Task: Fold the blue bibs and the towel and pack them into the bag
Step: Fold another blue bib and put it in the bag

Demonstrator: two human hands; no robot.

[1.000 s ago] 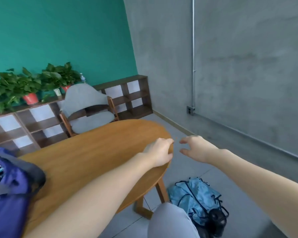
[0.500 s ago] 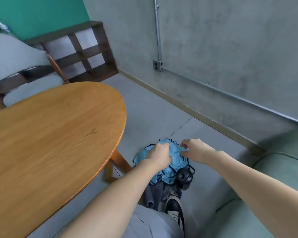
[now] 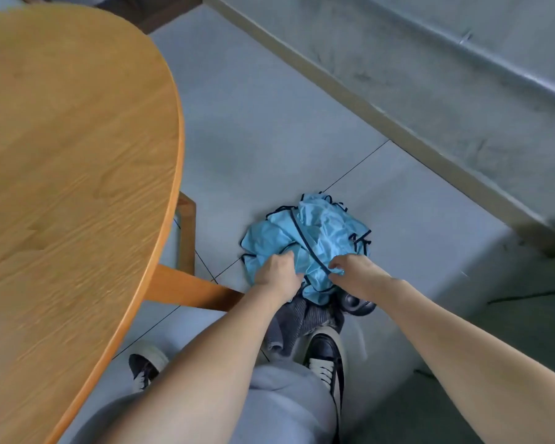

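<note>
- Left hand (image 3: 277,272): fingers curled into the near-left edge of the blue bibs (image 3: 314,238), gripping a bunch of cloth.
- Right hand (image 3: 353,272): fingers pinched on the near-right edge of the same heap, close beside a dark trim line.
- Blue bibs: a crumpled pile on the floor (image 3: 269,123), between and just beyond both hands; how many pieces it holds cannot be told.
- Handling, as a judgement: the thin, glossy cloth looks light, limp and somewhat slippery. It should lift easily but will sag and tangle by its dark straps, so the bound edges or corners are the surest hold.
- Just below the grip: a grey ribbed cloth (image 3: 297,325), possibly the towel, lies under the near edge of the heap, beside a dark round object (image 3: 358,304).
- Nearer still: two shoes (image 3: 324,354) and a grey trouser leg.
- Left of the grip: a wooden table (image 3: 71,155); no bag is in view.
</note>
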